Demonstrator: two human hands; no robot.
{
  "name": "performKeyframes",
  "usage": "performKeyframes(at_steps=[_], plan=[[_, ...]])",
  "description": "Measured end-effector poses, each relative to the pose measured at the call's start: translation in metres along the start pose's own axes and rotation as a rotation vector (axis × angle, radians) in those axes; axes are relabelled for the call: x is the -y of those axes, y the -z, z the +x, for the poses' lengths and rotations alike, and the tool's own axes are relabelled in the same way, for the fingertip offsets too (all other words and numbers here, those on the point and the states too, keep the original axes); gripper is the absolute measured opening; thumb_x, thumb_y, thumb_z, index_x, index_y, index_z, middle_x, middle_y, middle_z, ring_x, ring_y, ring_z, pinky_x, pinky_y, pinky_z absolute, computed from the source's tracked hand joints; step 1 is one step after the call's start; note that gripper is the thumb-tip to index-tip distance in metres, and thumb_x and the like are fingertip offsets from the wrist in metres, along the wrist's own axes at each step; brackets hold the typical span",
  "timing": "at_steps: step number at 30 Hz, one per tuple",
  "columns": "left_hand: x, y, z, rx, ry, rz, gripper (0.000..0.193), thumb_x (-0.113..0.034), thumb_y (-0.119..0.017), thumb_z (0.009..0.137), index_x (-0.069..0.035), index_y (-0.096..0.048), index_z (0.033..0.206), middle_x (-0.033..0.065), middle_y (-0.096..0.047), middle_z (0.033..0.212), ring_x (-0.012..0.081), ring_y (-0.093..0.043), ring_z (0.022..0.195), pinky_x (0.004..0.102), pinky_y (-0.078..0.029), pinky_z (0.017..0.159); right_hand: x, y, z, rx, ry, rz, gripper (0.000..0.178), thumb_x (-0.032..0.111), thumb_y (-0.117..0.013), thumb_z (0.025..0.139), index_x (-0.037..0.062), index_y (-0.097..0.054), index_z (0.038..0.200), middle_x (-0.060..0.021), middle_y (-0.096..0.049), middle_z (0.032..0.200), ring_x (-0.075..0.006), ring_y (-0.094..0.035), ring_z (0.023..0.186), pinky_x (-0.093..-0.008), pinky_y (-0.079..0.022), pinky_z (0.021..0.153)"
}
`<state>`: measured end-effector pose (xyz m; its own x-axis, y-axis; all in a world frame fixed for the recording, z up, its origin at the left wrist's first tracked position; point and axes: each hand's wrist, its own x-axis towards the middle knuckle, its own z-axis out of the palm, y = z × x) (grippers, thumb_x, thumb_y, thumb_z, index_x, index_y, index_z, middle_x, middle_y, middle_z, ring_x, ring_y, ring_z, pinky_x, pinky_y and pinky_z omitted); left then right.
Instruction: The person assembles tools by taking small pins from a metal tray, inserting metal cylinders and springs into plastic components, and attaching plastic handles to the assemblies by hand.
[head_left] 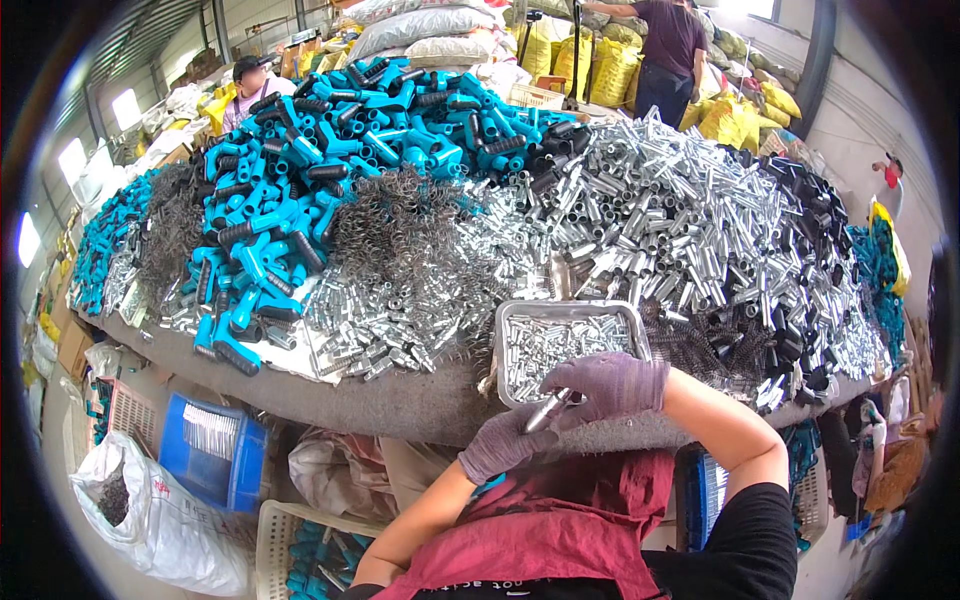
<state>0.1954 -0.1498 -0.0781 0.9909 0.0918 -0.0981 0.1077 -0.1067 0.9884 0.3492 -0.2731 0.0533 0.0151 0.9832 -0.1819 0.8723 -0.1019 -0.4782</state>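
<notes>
A shiny silver metal tube [545, 413] is held at a slant just in front of the metal tray [503, 375]. My left hand [507, 440], in a grey-purple knit glove, is closed round its lower end. My right hand [612, 385], gloved alike, reaches over the tray's near edge with its fingers curled at the tube's upper end. Those fingertips partly hide that end, and any small part between them cannot be made out. Small silver metal pieces [565, 342] fill the tray.
Teal handles with black grips [265, 215], dark springs [395, 225] and silver tubes [690, 215] are heaped across the table [400, 405]. Below left stand a blue crate [212, 450] and a white sack [165, 520]. Other people [672, 45] are farther back, beside stacked sacks.
</notes>
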Motion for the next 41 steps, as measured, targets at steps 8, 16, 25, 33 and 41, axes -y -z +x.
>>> performKeyframes(at_steps=[8, 16, 25, 33, 41], plan=[[-0.002, 0.000, 0.001, -0.017, -0.108, 0.095, 0.054, -0.035, -0.068, 0.077, -0.009, -0.053, 0.122, 0.0119, -0.063, 0.098, 0.0193, -0.060, 0.092, 0.0325, -0.045, 0.083, -0.007, -0.006, 0.000, -0.031, 0.052, -0.114, 0.034, 0.036, -0.063, 0.082, 0.0084, -0.059, 0.102, -0.0153, -0.062, 0.087, -0.0313, -0.062, 0.086, -0.0393, -0.049, 0.074], [-0.001, 0.001, 0.000, -0.012, -0.056, 0.069, 0.055, -0.036, -0.068, 0.076, -0.010, -0.053, 0.122, 0.0112, -0.063, 0.099, 0.0193, -0.060, 0.092, 0.0321, -0.045, 0.084, 0.008, -0.001, -0.006, -0.045, -0.167, -0.133, 0.026, 0.029, -0.060, 0.085, 0.0094, -0.059, 0.102, -0.0142, -0.063, 0.091, -0.0304, -0.062, 0.085, -0.0385, -0.050, 0.073], [-0.002, -0.001, -0.001, -0.048, -0.053, 0.149, 0.053, -0.034, -0.068, 0.076, -0.012, -0.054, 0.122, 0.0115, -0.063, 0.100, 0.0215, -0.061, 0.093, 0.0327, -0.045, 0.083, 0.004, -0.007, -0.011, -0.155, -0.011, -0.133, 0.030, 0.028, -0.060, 0.084, 0.0127, -0.059, 0.110, -0.0141, -0.064, 0.079, -0.0309, -0.064, 0.076, -0.0392, -0.051, 0.068], [-0.008, 0.001, -0.001, 0.034, 0.064, 0.054, 0.050, -0.035, -0.069, 0.075, -0.013, -0.056, 0.117, 0.0130, -0.063, 0.100, 0.0236, -0.061, 0.093, 0.0349, -0.046, 0.083, -0.004, -0.010, -0.008, -0.139, 0.156, -0.042, 0.034, 0.033, -0.063, 0.081, 0.0152, -0.060, 0.110, -0.0124, -0.064, 0.080, -0.0321, -0.063, 0.076, -0.0417, -0.051, 0.071], [0.005, -0.002, 0.002, -0.051, -0.061, 0.042, 0.048, -0.037, -0.069, 0.074, -0.010, -0.058, 0.113, 0.0134, -0.063, 0.097, 0.0260, -0.061, 0.092, 0.0361, -0.046, 0.081, 0.002, -0.001, -0.008, 0.054, -0.014, -0.095, 0.039, 0.035, -0.063, 0.081, 0.0126, -0.058, 0.113, -0.0121, -0.060, 0.110, -0.0290, -0.061, 0.095, -0.0368, -0.050, 0.078]])
